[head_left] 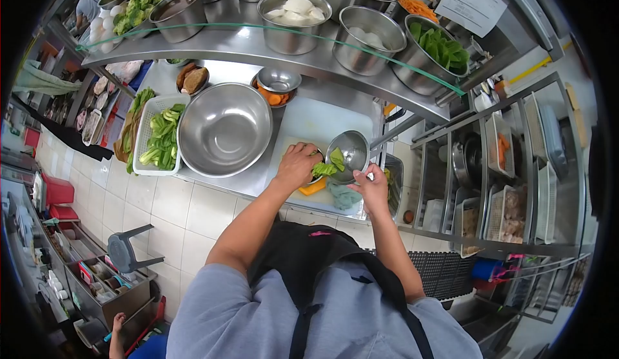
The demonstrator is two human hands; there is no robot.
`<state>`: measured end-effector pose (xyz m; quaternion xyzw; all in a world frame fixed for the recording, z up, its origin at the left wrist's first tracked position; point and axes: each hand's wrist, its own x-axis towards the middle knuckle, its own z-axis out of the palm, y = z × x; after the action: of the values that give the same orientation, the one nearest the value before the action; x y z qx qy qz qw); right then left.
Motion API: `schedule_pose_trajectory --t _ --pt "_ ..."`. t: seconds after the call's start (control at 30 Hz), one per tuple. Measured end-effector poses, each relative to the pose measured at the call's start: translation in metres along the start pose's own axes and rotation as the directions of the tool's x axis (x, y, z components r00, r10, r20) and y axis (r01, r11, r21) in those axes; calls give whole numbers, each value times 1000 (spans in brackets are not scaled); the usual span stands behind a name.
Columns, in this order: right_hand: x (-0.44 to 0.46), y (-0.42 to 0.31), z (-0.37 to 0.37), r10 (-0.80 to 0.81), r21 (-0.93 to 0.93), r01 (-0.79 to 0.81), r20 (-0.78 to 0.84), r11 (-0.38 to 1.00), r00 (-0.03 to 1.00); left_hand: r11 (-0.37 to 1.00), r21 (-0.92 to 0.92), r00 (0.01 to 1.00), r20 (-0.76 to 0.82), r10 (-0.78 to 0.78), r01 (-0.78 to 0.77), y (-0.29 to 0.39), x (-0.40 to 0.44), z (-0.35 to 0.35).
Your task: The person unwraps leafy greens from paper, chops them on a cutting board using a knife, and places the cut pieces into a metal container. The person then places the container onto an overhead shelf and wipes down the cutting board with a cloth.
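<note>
While the right hand (pixel 373 190) pinches the rim of the tilted bowl (pixel 356 146), the left hand (pixel 298 165) curls beside the greens (pixel 322 170); whether it grips any, I cannot tell. The greens sit between both hands, some at the bowl's mouth. A firm pinch and steady tilt should, I judge, keep them off the surface (pixel 263 171).

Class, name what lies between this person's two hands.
In the head view, green leaves and a steel bowl lie between the left hand and the right hand.
</note>
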<state>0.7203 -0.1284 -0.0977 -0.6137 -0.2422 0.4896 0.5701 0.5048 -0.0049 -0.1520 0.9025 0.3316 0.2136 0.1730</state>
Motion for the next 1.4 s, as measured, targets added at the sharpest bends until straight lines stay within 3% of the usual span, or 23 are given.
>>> schedule_pose_trajectory --t 0.1,0.17,0.27,0.37,0.5,0.6,0.67,0.77,0.9,0.97,1.03,1.2,1.27,1.4 --pt "-1 4 -3 37 42 -36 -14 998 999 999 -18 995 94 -28 30 6 6 -15" --pt "-5 4 -1 40 65 -38 -30 997 999 977 -194 990 120 -67 90 11 4 -29" --pt "-8 8 2 43 100 -40 -31 994 999 958 -282 996 87 -17 41 3 2 -32" --pt "-12 9 7 30 109 -28 -22 994 999 974 -227 1000 -31 2 -9 24 1 -36" --pt "-9 13 5 -19 34 20 -35 999 999 997 -76 998 -59 -20 16 16 -8 -6" --pt "-5 13 -6 -20 -5 20 -37 1000 999 998 -49 999 -35 -40 38 9 -8 6" --pt "-7 12 -6 -13 17 14 -26 1000 1000 998 -1 991 115 -67 68 6 -2 14" --pt "-6 4 -5 -21 47 22 -12 999 1000 997 19 977 201 -76 73 9 9 9" --pt "-7 8 -14 -32 87 34 -23 996 999 1000 29 996 89 -1 -2 36 16 -32" --pt "-13 -3 -10 6 112 -6 4 994 1000 997 -71 998 46 44 -40 46 28 -45" --pt "-15 -6 -4 36 131 -42 44 991 998 1000 -16 995 93 18 -17 58 35 -47" --pt "-8 -6 12 -47 60 43 73 997 996 998 62 987 161 4 -14 34 42 -28" --pt "-4 -5 15 -61 70 57 64 996 996 998 -60 998 60 6 -3 26 37 -30" --pt "9 -4 21 -76 18 75 52 997 996 990 -137 998 66 -6 15 11 32 -39"
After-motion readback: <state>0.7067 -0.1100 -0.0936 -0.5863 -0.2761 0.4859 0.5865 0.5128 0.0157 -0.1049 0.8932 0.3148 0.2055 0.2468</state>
